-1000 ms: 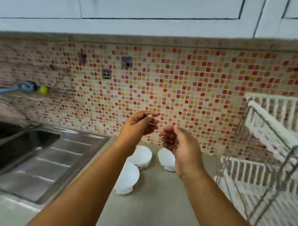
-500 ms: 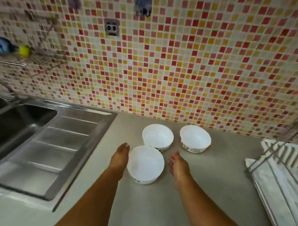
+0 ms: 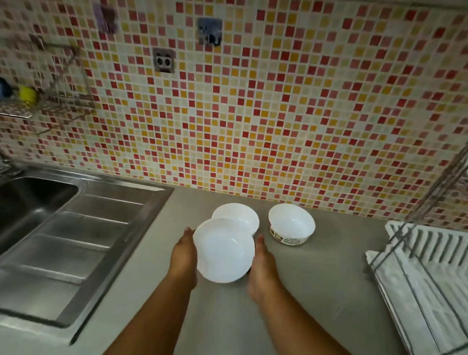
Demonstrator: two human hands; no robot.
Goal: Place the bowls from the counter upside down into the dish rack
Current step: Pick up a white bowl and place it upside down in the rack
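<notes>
- Both hands cup the nearest bowl (image 3: 223,250) between them: the left hand (image 3: 184,255) presses its left side, the right hand (image 3: 262,264) its right side.
- That bowl is upright, mouth up, and overlaps the second bowl (image 3: 239,214) just behind it; whether it has left the tabletop (image 3: 324,283) cannot be told.
- A third bowl (image 3: 291,224), with a printed band, stands upright on the tabletop just right of the second bowl.
- The dish rack (image 3: 432,272) sits well to the right of the bowls; the sink (image 3: 25,203) lies well to their left.
</notes>
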